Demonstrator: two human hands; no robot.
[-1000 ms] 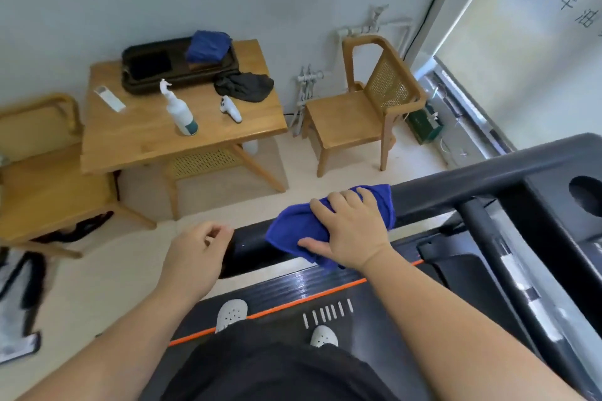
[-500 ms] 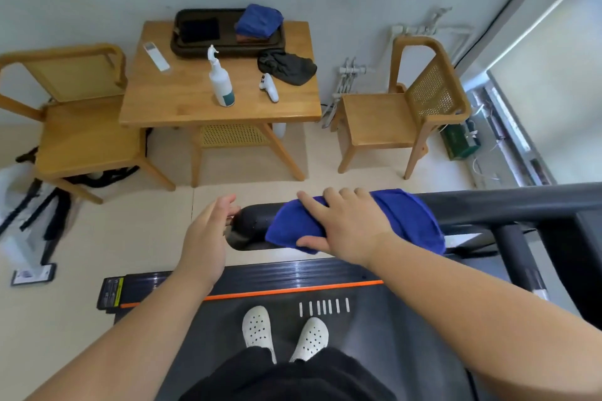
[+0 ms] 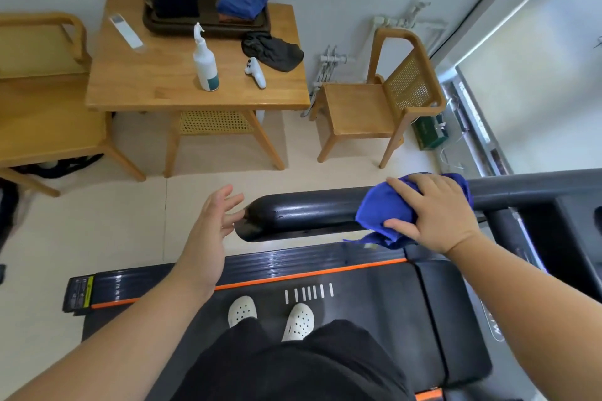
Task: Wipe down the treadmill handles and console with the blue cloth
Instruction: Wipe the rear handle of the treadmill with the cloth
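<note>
A black padded treadmill handle [image 3: 303, 215] runs across the middle of the view, its free end pointing left. My right hand [image 3: 436, 215] grips the blue cloth [image 3: 381, 212] wrapped over the handle, fingers over the top and thumb underneath. My left hand [image 3: 211, 225] hovers just off the handle's free end, fingers spread, holding nothing. The console [image 3: 573, 221] is a dark panel at the right edge, mostly cut off.
The treadmill belt [image 3: 374, 309] lies below, with my white shoes on it. Beyond stands a wooden table [image 3: 156, 81] with a spray bottle [image 3: 205, 65], a black tray, a second blue cloth [image 3: 241, 3] and a dark cloth. Wooden chairs flank it [image 3: 374, 104].
My right hand slid the blue cloth rightward along the handle, away from its free end. My left hand let go of the handle end and opened. The view shifted.
</note>
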